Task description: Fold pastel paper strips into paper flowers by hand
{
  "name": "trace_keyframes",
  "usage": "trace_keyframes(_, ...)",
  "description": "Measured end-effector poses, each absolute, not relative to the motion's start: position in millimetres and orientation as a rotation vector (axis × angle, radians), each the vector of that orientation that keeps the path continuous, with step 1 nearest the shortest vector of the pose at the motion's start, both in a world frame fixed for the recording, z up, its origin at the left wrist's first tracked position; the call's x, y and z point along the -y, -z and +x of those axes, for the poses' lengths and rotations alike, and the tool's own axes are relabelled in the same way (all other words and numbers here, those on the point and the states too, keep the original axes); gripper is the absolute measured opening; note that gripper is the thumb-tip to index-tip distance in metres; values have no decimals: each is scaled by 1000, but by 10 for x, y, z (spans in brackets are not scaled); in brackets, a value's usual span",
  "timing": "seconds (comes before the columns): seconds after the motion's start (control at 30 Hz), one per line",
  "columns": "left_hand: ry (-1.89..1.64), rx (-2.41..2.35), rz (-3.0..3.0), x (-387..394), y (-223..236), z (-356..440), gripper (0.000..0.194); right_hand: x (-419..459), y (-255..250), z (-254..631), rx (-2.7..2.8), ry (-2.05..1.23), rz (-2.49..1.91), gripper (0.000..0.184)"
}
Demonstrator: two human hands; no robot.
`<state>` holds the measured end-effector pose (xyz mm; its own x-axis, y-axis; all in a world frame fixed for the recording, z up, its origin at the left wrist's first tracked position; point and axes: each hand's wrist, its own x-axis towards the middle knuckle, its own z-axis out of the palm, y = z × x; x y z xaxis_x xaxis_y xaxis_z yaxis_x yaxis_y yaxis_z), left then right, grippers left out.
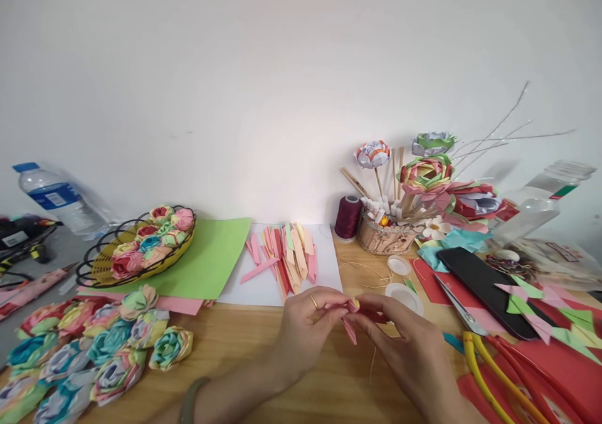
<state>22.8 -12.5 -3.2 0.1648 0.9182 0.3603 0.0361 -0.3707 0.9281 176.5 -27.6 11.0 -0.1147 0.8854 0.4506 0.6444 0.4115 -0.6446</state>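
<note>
Between the fingertips of both hands is a small piece of folded pink paper (349, 330) with a bit of yellow at its top. My left hand (308, 323) pinches it from the left, a ring on one finger. From the right, my right hand (404, 333) pinches the same paper. Part of the piece is covered by my fingers. Just beyond my hands, folded paper strips (286, 258) in pink, red, peach and green lie in a pile on a white sheet (230, 291). A thin thread or cord (371, 367) hangs down near my right hand.
Left: paper roses (110, 342) and a yellow basket (101, 267) of more roses on green paper (221, 248). Back right: a maroon thread spool (348, 217) and a flower pot (385, 239). Right: scissors (463, 311), a black phone (489, 289) and yellow-handled pliers (489, 380).
</note>
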Motion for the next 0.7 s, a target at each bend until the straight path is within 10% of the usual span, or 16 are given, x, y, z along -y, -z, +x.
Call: trace_keyframes(0.7,-1449,-857,1704,101,31,208,5,273,-150,1743,1911,-358,-1190,18)
